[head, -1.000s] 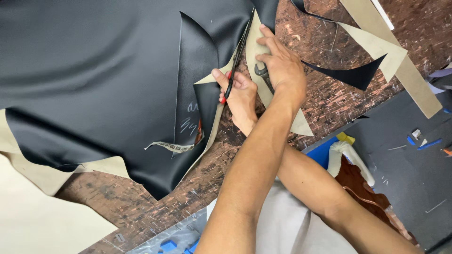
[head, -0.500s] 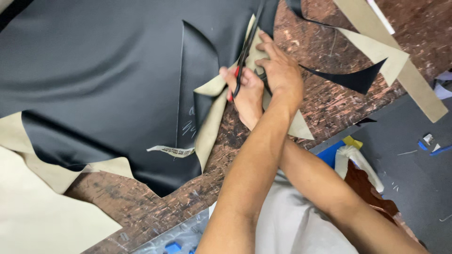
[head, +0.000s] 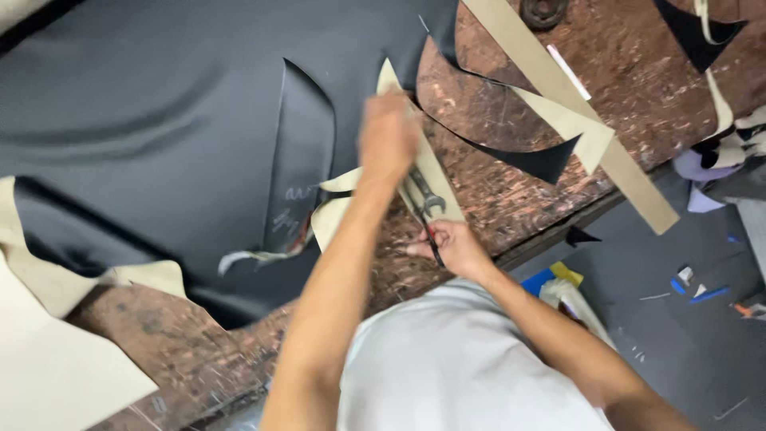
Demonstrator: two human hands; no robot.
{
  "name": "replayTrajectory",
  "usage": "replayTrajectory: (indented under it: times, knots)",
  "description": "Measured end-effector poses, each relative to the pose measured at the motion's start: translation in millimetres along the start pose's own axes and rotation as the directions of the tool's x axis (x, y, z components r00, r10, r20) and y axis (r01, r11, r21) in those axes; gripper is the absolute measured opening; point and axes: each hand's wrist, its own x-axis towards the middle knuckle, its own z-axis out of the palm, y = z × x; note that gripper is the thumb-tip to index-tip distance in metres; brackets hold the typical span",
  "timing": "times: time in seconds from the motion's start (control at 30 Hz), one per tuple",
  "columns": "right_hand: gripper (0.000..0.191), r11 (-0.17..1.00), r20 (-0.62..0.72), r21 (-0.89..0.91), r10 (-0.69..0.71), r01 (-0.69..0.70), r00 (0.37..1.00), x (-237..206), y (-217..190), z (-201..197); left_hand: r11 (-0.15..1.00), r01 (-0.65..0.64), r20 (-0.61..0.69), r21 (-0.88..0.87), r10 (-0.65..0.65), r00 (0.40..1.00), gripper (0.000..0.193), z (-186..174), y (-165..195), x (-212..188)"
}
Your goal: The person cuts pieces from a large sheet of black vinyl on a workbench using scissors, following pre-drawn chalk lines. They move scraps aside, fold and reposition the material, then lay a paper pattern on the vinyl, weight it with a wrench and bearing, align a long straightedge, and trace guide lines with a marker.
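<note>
Bench (head: pixel 511 199): worn brown top, mottled and scuffed, with a dark front edge running diagonally at right. Floor (head: pixel 686 351) below it is dark grey, littered with small offcuts: blue scraps (head: pixel 694 291), a yellow piece (head: pixel 568 274), white bits. More light and dark scraps (head: pixel 718 160) are heaped at the right edge. Lighting is even, with no hard shadows. No walls or windows in view.
</note>
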Motion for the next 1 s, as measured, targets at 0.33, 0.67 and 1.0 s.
replayTrajectory:
  times: [0.33, 0.67, 1.0]
  knots:
    - [0.029, 0.984, -0.088, -0.141, -0.118, 0.105, 0.989, -82, -16, -321, 0.978, 0.208, -0.324, 0.019, -0.191, 0.927, 0.030, 93, 255, -157]
    - [0.063, 0.336, 0.041, -0.907, -0.529, 0.253, 0.848, -148, -33, -568, 0.909, 0.416, -0.296, 0.000, -0.398, 0.869, 0.042, 242, 401, -162]
    - [0.046, 0.579, -0.009, -0.796, -0.306, 0.178, 0.952, -191, 3, -636, 0.872, 0.489, -0.357, 0.013, -0.452, 0.817, 0.038, 302, 428, -227]
